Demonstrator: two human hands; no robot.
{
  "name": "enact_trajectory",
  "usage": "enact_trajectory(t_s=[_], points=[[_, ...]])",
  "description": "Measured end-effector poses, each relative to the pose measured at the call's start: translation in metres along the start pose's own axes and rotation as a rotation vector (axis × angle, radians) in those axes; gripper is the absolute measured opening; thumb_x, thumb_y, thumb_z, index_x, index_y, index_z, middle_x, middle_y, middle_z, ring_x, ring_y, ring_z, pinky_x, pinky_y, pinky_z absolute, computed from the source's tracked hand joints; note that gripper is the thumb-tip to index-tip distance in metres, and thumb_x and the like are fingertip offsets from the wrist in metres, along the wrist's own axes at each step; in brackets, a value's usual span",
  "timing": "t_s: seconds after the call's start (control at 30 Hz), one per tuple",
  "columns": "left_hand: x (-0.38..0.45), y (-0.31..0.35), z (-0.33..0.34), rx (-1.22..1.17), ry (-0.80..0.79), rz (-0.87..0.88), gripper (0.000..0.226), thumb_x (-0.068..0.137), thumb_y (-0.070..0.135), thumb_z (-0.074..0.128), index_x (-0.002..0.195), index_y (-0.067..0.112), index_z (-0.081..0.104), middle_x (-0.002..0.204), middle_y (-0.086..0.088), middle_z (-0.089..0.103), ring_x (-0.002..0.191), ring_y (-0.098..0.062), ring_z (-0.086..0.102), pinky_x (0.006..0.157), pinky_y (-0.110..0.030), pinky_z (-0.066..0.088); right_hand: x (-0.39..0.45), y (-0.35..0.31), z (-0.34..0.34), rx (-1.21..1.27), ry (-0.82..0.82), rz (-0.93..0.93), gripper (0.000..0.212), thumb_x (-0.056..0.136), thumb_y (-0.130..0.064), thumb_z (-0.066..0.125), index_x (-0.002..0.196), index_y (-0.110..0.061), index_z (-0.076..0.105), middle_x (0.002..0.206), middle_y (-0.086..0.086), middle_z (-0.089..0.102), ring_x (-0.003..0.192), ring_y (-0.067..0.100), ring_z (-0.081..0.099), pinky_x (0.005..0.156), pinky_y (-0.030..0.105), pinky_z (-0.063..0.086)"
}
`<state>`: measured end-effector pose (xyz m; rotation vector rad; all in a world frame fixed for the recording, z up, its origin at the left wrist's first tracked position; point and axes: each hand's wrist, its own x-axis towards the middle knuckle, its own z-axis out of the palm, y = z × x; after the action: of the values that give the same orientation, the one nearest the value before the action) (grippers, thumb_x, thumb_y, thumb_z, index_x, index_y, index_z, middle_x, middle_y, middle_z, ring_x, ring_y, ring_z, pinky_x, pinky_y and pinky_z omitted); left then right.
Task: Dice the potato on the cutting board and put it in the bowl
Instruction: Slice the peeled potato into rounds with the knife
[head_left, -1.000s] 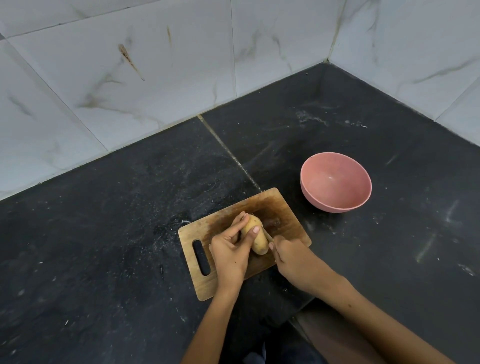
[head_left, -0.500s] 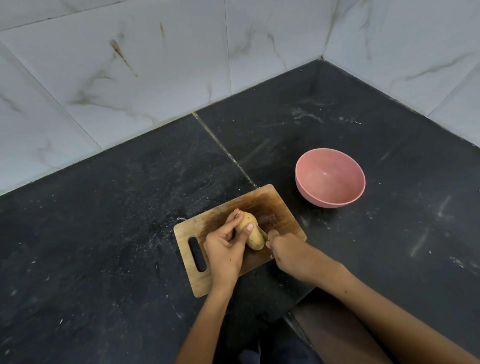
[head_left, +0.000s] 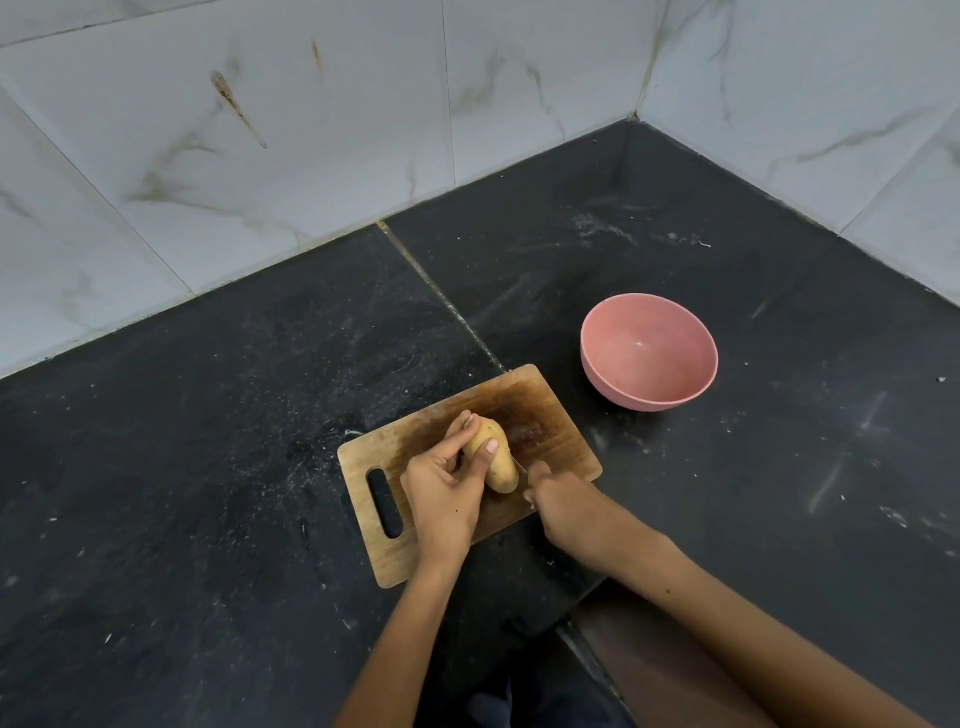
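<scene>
A whole tan potato (head_left: 500, 462) lies on a stained wooden cutting board (head_left: 550, 421) with a handle slot at its left end. My left hand (head_left: 444, 486) grips the potato from the left, thumb across its top and fingers behind it. My right hand (head_left: 563, 501) grips a knife whose handle is hidden in my fist. Only a short bit of the blade (head_left: 519, 466) shows, touching the potato's right side. A pink bowl (head_left: 649, 356) stands empty to the right of the board, beyond it.
The board and bowl sit on a dark, dusty stone counter (head_left: 208, 467) set in a corner of white marble-tiled walls (head_left: 311, 130). A seam in the stone (head_left: 441, 296) runs from the back wall to the board. The counter's front edge drops off below my right forearm.
The scene has drifted slightly in view as my head moved. Both hands stay on the potato and knife, with the blade still against the potato's right side.
</scene>
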<state>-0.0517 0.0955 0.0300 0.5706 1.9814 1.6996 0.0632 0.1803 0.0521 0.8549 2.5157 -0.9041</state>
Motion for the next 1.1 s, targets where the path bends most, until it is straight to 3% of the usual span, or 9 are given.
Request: enact_trajectory(t_s=[0.2,0.37,0.5,0.63,0.8,1.1], points=[[-0.002,0.000,-0.001,-0.001,-0.009,-0.004,0.036,0.080,0.004,0.072,0.115,0.010,0.065,0.124,0.001,0.062,0.114,0.007,0.053,0.097,-0.016,0.044,-0.006,-0.004,0.016,-0.015,0.037,0.047,0.007,0.103,-0.019,0.036,0.110,-0.017,0.036,0.078,-0.003,0.046,0.076,0.014,0.052,0.069,0.030,0.042],[-0.002,-0.001,-0.004,-0.016,-0.016,-0.011,0.036,0.081,0.003,0.071,0.116,0.009,0.065,0.125,0.001,0.062,0.116,0.007,0.052,0.100,-0.018,0.043,0.008,-0.015,0.003,-0.012,0.027,0.043,0.020,0.101,-0.012,0.037,0.120,-0.010,0.038,0.089,0.001,0.047,0.085,0.017,0.052,0.073,0.031,0.039],[-0.002,0.001,-0.004,0.003,-0.010,0.003,0.036,0.080,0.002,0.071,0.115,0.009,0.065,0.122,0.000,0.063,0.116,0.004,0.053,0.101,-0.023,0.045,0.004,-0.014,0.003,-0.013,-0.006,0.035,0.018,0.100,-0.013,0.034,0.118,-0.011,0.037,0.086,-0.001,0.044,0.089,0.019,0.052,0.074,0.031,0.038],[-0.002,0.001,-0.001,0.026,0.004,0.010,0.035,0.080,0.003,0.072,0.114,0.012,0.066,0.122,0.002,0.063,0.114,0.008,0.053,0.098,-0.015,0.043,-0.009,-0.007,0.011,-0.056,-0.029,0.080,0.021,0.099,-0.010,0.038,0.120,-0.010,0.035,0.091,0.006,0.048,0.092,0.024,0.055,0.077,0.035,0.046],[-0.001,0.001,-0.001,0.045,0.001,0.025,0.035,0.080,0.002,0.072,0.114,0.009,0.066,0.121,0.001,0.064,0.112,0.011,0.052,0.100,-0.019,0.043,0.005,-0.011,-0.004,-0.029,-0.029,0.062,0.022,0.100,-0.008,0.035,0.121,-0.008,0.041,0.109,0.012,0.056,0.101,0.024,0.056,0.078,0.031,0.041],[0.000,0.002,0.001,0.042,-0.025,0.018,0.035,0.081,0.007,0.072,0.115,0.016,0.066,0.122,0.006,0.063,0.117,0.005,0.053,0.104,-0.026,0.043,-0.001,-0.004,0.009,-0.012,-0.030,0.080,0.019,0.101,-0.015,0.039,0.119,-0.008,0.041,0.092,0.004,0.051,0.085,0.018,0.054,0.072,0.030,0.042]])
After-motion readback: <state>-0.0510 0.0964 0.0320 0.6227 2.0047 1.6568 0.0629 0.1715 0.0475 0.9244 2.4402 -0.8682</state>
